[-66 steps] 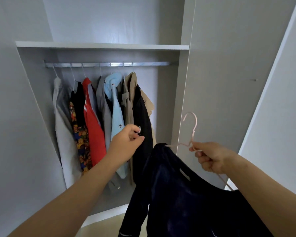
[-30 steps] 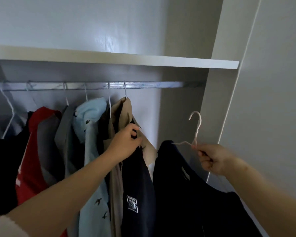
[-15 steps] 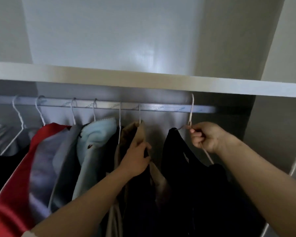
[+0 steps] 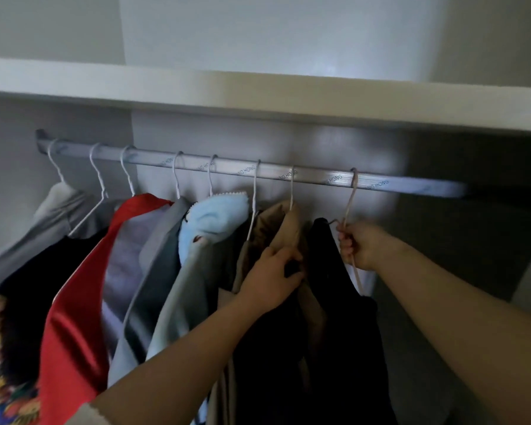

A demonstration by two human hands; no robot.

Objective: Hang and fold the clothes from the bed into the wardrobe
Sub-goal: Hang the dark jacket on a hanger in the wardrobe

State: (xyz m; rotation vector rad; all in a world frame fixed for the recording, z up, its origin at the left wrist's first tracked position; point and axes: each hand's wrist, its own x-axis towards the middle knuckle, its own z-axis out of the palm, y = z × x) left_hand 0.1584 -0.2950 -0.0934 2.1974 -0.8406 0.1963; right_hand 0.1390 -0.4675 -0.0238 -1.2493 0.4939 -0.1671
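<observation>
Ridged metal rail; glossy red cloth garment.

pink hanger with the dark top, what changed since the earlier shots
The right hand raised the pink hanger, carrying the dark top, and hooked it over the rail, right of the other clothes. Unchanged: the right hand still grips it; the left hand still holds the tan coat aside.

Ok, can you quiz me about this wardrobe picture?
1. True or false: the pink hanger held by the right hand is hooked over the rail.
2. The left hand grips: A a shoe, B hanging clothes, C nothing?
3. How many hangers hook over the rail?
Key: 1 true; 2 B; 3 eight.
</observation>
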